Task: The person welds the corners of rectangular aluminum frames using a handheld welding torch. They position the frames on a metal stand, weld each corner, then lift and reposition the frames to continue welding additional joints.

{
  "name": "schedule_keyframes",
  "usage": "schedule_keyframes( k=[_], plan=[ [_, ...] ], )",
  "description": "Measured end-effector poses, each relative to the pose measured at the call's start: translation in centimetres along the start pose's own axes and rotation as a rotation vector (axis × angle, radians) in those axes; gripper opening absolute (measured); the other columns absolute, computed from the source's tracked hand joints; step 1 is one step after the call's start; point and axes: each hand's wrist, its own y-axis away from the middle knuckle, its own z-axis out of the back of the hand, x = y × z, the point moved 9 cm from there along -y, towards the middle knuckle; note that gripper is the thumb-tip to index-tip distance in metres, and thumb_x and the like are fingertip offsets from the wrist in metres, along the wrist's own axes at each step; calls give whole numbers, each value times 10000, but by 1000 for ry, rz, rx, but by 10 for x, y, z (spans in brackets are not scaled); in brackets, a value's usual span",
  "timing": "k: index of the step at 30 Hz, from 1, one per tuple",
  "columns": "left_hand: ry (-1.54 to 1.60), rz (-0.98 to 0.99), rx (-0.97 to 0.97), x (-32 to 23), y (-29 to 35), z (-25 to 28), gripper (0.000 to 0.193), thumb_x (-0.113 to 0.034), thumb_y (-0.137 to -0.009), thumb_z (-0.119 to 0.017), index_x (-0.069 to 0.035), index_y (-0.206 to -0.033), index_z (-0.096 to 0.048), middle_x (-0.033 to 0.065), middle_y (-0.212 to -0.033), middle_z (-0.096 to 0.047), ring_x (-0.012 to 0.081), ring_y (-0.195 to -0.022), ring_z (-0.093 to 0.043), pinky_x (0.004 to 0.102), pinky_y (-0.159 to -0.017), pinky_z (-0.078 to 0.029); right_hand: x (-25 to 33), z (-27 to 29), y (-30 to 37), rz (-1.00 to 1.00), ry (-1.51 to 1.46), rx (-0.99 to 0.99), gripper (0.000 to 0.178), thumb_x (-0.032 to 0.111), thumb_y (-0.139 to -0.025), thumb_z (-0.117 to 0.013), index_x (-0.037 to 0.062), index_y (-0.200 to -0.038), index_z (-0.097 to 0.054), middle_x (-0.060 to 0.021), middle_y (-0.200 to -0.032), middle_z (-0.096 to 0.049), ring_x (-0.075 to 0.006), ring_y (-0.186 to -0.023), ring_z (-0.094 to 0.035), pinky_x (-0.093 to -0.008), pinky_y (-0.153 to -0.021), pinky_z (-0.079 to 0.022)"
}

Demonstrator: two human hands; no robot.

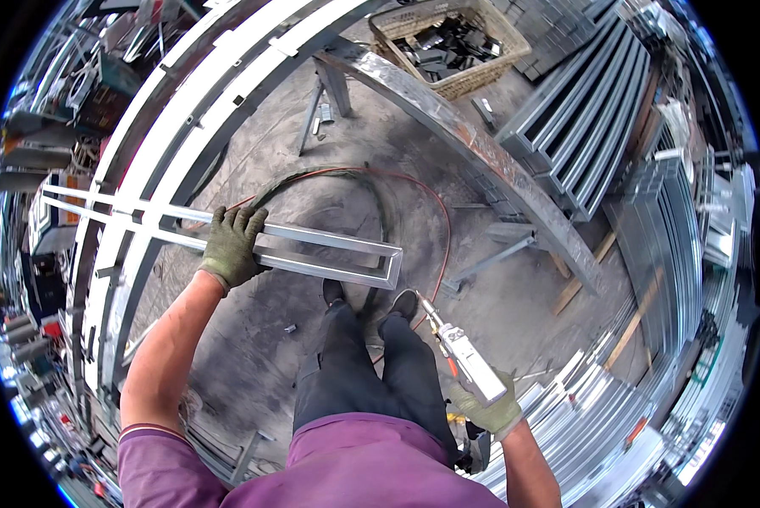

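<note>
Your left hand (232, 245), in a green glove, was curled shut around the near end of a long metal frame (329, 250) that stretched from the left rails across to the middle, above the concrete floor (515, 313). Your right hand (491, 413), also gloved, was closed around a welding torch (460, 351), low on the right, its tip pointing toward your shoes (371, 300). A wicker basket (481, 72) of metal scraps sat far off.

This is a metal workshop. The concrete floor (498, 313) is grey and dusty, and cables (435, 220) lie on it. Stacks of welded steel frames (583, 118) stand at the far right, long steel bars (185, 110) run at the left, and a wicker basket (473, 76) with dark metal parts sits far away.
</note>
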Motion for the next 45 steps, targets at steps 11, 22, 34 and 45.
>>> schedule_keyframes(
  k=[11, 22, 34, 45],
  plan=[
    [77, -144, 62, -1, -17, 3, 1001, -497, -629, -1000, -76, -1431, -574, 158, -1320, -648, 371, -1290, -602, 520, -1147, -444, 13, -38, 17, 14, -89, -112, 260, 146, -895, -867, 47, -1121, -782, -62, -901, -801, -191, -808, -800, -341, -751, -637],
    [160, -192, 386, 11, -70, 14, 1021, -528, -566, -1058, -45, -1348, -614, 192, -1265, -693, 409, -1221, -672, 485, -1058, -542, -12, -37, 20, 59, -197, -224, 244, 150, -890, -872, 78, -1111, -801, -58, -890, -802, -214, -786, -807, -354, -732, -643],
    [214, -148, 401, 23, -89, 11, 1093, -496, -558, -1088, -15, -1424, -625, 237, -1319, -719, 417, -1254, -700, 473, -1080, -565, 1, -30, -16, 179, -291, -227, 222, 87, -900, -889, 27, -1091, -793, -8, -822, -729, -118, -718, -677, -306, -655, -564],
    [347, -58, 513, 30, -97, 12, 1100, -461, -580, -1077, -6, -1469, -616, 233, -1383, -707, 389, -1295, -691, 443, -1121, -552, -1, -24, -31, 265, -322, -240, 248, 98, -891, -900, 36, -1105, -793, -10, -848, -736, -122, -742, -676, -320, -675, -570]
  ],
)
